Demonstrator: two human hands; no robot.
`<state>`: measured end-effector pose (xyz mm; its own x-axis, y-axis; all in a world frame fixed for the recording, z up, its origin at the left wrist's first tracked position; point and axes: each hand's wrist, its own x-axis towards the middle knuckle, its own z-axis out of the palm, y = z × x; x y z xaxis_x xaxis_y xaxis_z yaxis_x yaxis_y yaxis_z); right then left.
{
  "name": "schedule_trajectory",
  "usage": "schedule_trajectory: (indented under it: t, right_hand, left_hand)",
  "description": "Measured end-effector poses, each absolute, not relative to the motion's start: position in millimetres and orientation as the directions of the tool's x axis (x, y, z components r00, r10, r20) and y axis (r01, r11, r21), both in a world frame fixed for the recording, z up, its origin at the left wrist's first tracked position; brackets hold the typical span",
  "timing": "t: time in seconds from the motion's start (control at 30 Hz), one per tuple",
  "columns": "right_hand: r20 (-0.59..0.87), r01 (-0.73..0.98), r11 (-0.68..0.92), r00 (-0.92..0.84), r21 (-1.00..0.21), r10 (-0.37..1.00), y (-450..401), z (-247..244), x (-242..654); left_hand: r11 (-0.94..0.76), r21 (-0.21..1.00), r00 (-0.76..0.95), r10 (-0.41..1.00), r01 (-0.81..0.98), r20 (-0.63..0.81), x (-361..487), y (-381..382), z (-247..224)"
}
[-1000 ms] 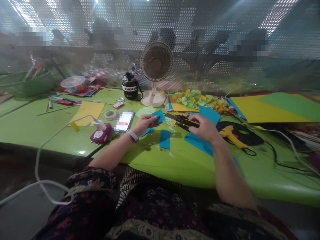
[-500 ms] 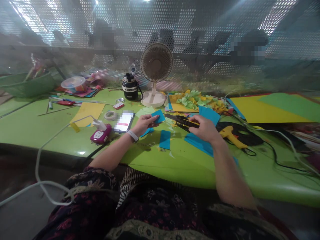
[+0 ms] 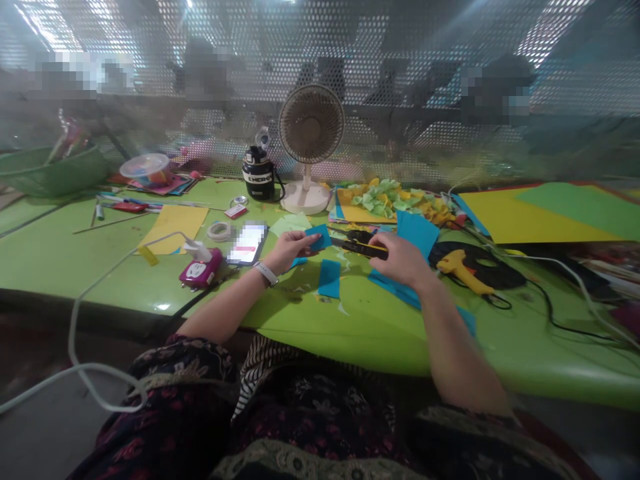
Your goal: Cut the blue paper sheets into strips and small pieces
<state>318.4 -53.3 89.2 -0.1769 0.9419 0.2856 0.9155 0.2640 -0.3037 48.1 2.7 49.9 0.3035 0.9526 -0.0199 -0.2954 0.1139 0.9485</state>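
Observation:
My left hand (image 3: 291,250) has a small blue paper piece (image 3: 319,237) pinched between thumb and fingers above the table. My right hand (image 3: 400,259) is closed around a utility knife (image 3: 364,247) with a black and yellow handle. The knife points left, its front end at the right edge of the paper; whether they touch I cannot tell. Just behind the knife is another dark tool (image 3: 358,235), whose kind is unclear. A blue paper rectangle (image 3: 329,279) lies on the green table (image 3: 300,323) below my hands. Larger blue sheets (image 3: 417,231) lie under and behind my right hand.
A yellow glue gun (image 3: 463,270) rests on the right, trailing a cord. A white fan (image 3: 307,200) and black bottle (image 3: 259,175) stand at the back. A phone (image 3: 247,243), tape roll (image 3: 219,231) and purple socket block (image 3: 201,268) lie left. Paper leaves (image 3: 400,197) are piled behind.
My right hand has moved slightly left with the knife, bringing it closer to the paper. The held paper has shifted slightly and turned in my left hand.

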Motion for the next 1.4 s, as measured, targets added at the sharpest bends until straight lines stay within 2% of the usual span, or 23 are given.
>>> schedule_trajectory:
  t: [0.2,0.57,0.83,1.3,1.4]
  right_hand:
    - [0.28,0.909,0.291,-0.208,-0.298,0.937,-58.4,91.8,308.6]
    - [0.305,0.91,0.301,-0.212,-0.284,0.929,-57.5,90.5,309.2]
    - [0.263,0.899,0.322,-0.247,-0.296,0.933,-57.6,90.6,305.6]
    - [0.265,0.875,0.374,-0.298,-0.309,0.917,-57.6,86.7,303.5]
    - [0.225,0.864,0.395,-0.337,-0.312,0.914,-58.0,86.3,302.9]
  left_hand:
    - [0.123,0.955,0.333,0.943,-0.269,-0.028,49.4,3.1,45.2]
    - [0.181,0.918,0.306,0.949,-0.354,-0.069,49.8,1.6,50.1]
    - [0.185,0.905,0.33,0.943,-0.383,-0.053,51.1,2.4,44.5]
    - [0.187,0.927,0.333,0.94,-0.325,-0.073,53.0,1.8,42.8]
    - [0.183,0.921,0.311,0.948,-0.343,-0.073,51.1,2.6,46.6]
